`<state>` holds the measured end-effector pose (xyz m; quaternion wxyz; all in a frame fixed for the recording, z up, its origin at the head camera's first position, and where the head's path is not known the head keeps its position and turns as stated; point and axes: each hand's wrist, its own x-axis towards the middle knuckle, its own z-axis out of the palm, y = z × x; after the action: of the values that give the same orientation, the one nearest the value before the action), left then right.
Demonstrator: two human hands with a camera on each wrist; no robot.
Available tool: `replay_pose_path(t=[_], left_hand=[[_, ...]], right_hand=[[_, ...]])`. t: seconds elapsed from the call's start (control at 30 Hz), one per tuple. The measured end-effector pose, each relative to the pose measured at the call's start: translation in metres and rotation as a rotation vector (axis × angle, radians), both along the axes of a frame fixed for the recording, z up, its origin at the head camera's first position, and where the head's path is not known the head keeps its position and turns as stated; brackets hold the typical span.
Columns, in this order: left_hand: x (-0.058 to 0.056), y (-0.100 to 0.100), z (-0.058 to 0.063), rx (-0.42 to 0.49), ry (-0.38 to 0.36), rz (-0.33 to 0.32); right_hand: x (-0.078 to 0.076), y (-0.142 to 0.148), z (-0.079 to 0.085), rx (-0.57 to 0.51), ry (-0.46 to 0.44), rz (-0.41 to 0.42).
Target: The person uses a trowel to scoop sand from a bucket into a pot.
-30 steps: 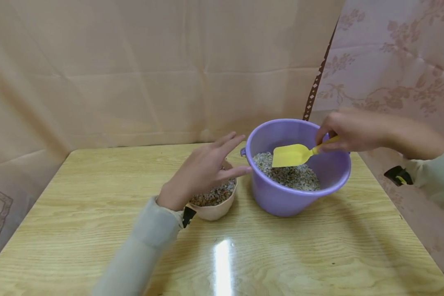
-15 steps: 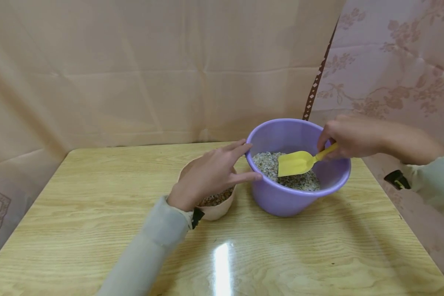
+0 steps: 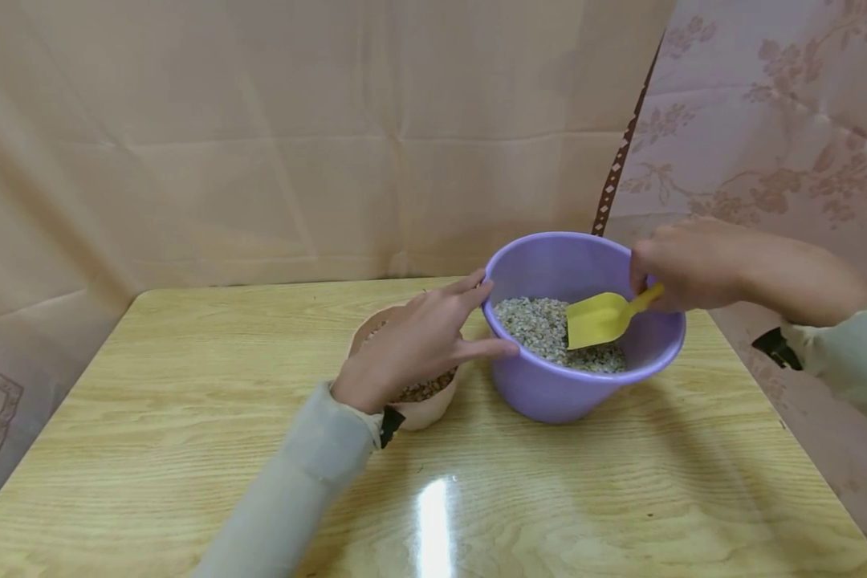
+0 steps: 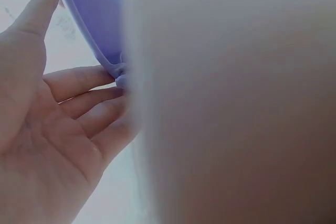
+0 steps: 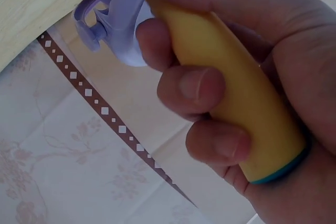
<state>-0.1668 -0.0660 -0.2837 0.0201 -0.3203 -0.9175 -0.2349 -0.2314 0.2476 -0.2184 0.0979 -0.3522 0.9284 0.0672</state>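
A purple bucket point(image 3: 556, 401) with grey-brown gravel point(image 3: 535, 325) in its bottom stands on the table. My right hand point(image 3: 694, 261) is over its right rim, gripping a yellow hand shovel point(image 3: 598, 321). In the right wrist view, the fingers curl round the yellow handle point(image 5: 236, 98). The shovel's blade is low inside the bucket, its front edge at the gravel. My left hand point(image 3: 419, 337) reaches to the bucket's left rim with fairly straight fingers, thumb along the rim point(image 4: 89, 35). Below that hand is a pale peach bowl point(image 3: 422, 413) holding brownish gravel, partly hidden by it.
The wood-grain table point(image 3: 188, 417) stands against a beige cloth backdrop point(image 3: 296, 160). A pinkish flowered cloth point(image 3: 787, 136) hangs at the right. One of the bucket's side lugs point(image 5: 94, 24) sticks out in the right wrist view.
My left hand has moved slightly right, from over the bowl to the bucket's rim. The shovel has moved lower and to the right inside the bucket, down to the gravel.
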Motion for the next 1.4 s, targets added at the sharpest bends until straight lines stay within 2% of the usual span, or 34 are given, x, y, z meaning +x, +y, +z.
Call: replay_pose_path(t=[0.13,0.47,0.93,1.03,1.27,1.4], left_hand=[[0.001,0.001,0.001,-0.008,-0.005,0.005],[0.001,0.002,0.001,0.01,-0.019,0.01],[0.0,0.002,0.0,0.012,-0.025,0.033],[0.0,0.002,-0.001,0.01,-0.021,0.035],[0.0,0.004,-0.004,0.031,-0.009,0.012],[0.0,0.003,-0.003,0.034,-0.002,0.019]], right_hand=[[0.001,0.001,0.0,0.021,0.058,0.015],[0.004,-0.004,-0.002,0.06,0.12,0.027],[0.004,-0.009,-0.009,0.073,0.155,0.06],[0.001,-0.011,-0.013,0.05,0.127,0.088],[-0.001,-0.011,-0.021,-0.032,-0.002,0.122],[-0.003,-0.01,-0.022,-0.057,-0.013,0.124]])
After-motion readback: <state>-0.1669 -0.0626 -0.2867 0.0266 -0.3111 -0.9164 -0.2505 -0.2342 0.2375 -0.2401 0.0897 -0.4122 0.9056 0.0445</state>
